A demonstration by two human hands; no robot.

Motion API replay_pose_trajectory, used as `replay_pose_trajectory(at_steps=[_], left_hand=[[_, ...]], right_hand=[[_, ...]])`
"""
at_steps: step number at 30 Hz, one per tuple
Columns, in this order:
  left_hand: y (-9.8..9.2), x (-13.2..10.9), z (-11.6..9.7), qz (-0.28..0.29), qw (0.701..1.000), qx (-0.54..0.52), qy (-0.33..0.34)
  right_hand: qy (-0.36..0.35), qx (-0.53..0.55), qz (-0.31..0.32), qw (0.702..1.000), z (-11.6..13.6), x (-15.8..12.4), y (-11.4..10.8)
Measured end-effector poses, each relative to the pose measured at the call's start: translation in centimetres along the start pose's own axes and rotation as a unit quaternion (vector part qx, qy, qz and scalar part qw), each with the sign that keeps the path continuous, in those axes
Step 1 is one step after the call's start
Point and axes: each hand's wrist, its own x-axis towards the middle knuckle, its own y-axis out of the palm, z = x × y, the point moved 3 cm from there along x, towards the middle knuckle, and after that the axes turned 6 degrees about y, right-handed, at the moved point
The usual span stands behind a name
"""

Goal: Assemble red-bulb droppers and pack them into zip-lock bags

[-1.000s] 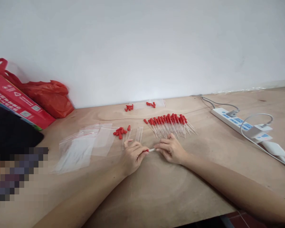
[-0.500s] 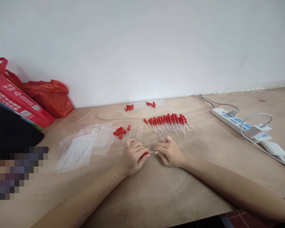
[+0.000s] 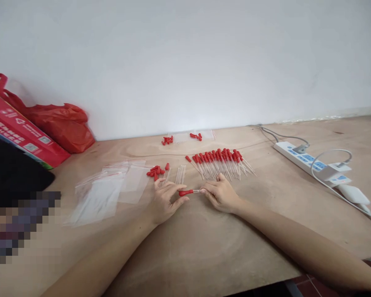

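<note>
A glass dropper with a red rubber bulb (image 3: 186, 192) lies level between my hands, the bulb toward the left. My right hand (image 3: 221, 195) is closed on its clear tube, hiding the tip. My left hand (image 3: 164, 202) is at the bulb end, thumb and fingers apart on either side of it. Just beyond the left fingers are loose red bulbs (image 3: 156, 170) and several bare glass tubes (image 3: 181, 174). Past my right hand, a row of droppers with red bulbs (image 3: 218, 159) lies side by side, tubes toward me.
Clear zip bags (image 3: 103, 194) lie to the left on the wooden table (image 3: 185, 251). More red bulbs (image 3: 167, 140) and bagged tubes sit by the wall. A red bag (image 3: 62, 123) stands at far left. A power strip (image 3: 309, 159) with plugs and cables occupies the right.
My left hand has loosened from the bulb and shifted left, so more of the red bulb shows. My right hand keeps its hold on the tube, slightly farther from me.
</note>
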Motion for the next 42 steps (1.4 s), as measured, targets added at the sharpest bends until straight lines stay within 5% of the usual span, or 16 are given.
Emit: replay_pose_trajectory(at_steps=[16, 28, 42], left_hand=[[0.7, 0.0, -2.0, -0.019, 0.998, -0.055, 0.033], [1.2, -0.2, -2.3, 0.010, 0.998, -0.031, 0.057], [1.0, 0.2, -1.9, -0.026, 0.995, -0.007, 0.093]], right_hand=[[-0.063, 0.071, -0.065, 0.993, 0.7, -1.0, 0.2], [-0.045, 0.070, -0.018, 0.996, 0.8, -0.8, 0.5], [0.033, 0.141, 0.065, 0.987, 0.7, 0.0, 0.4]])
